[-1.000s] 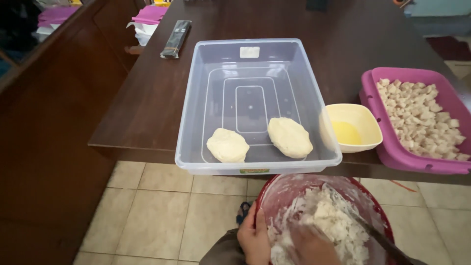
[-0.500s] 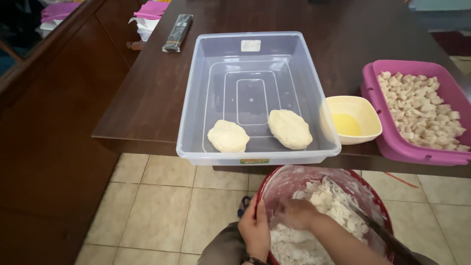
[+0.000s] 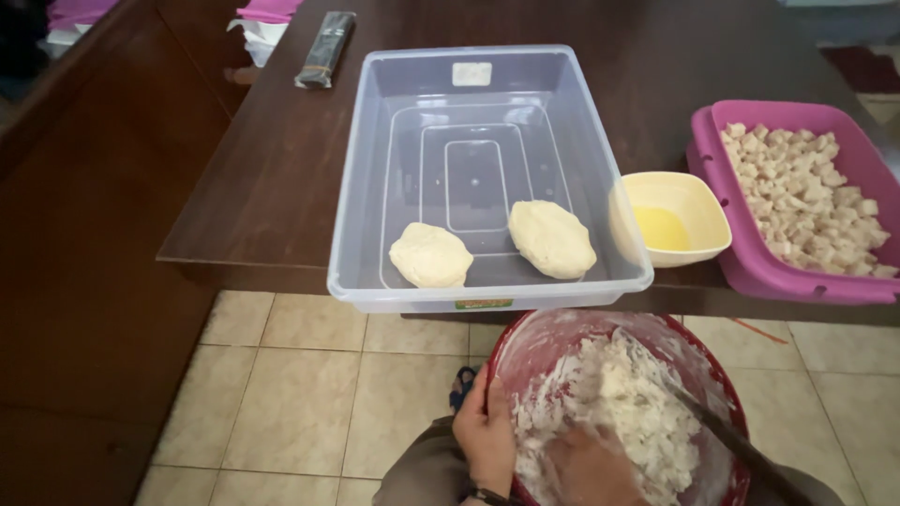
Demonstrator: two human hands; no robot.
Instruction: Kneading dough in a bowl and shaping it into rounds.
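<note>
Two patties (image 3: 430, 255) lie side by side at the near end of a clear tub (image 3: 375, 187) on the dark table (image 3: 272, 169), apart from each other. Right of the tub sits a purple tray (image 3: 750, 272) of pale cubes, and between them a small yellow bowl (image 3: 698, 201) with yellow liquid at its bottom. A black flat packet (image 3: 325, 49) lies at the far left of the table.

Below the table edge, on the person's lap, is a red bowl (image 3: 511, 342) of white dough (image 3: 628, 403). The left hand (image 3: 484, 436) has its grip clenched on the bowl's near-left rim, thumb inside. The right hand (image 3: 586, 468) is buried in the dough; whether its grip is curled around a lump or loose, I cannot tell.

Judging by its look, the dough is soft, sticky and crumbly, smearing the bowl wall. It likely tears if pinched, so scooping from beneath with cupped fingers would serve best.
</note>
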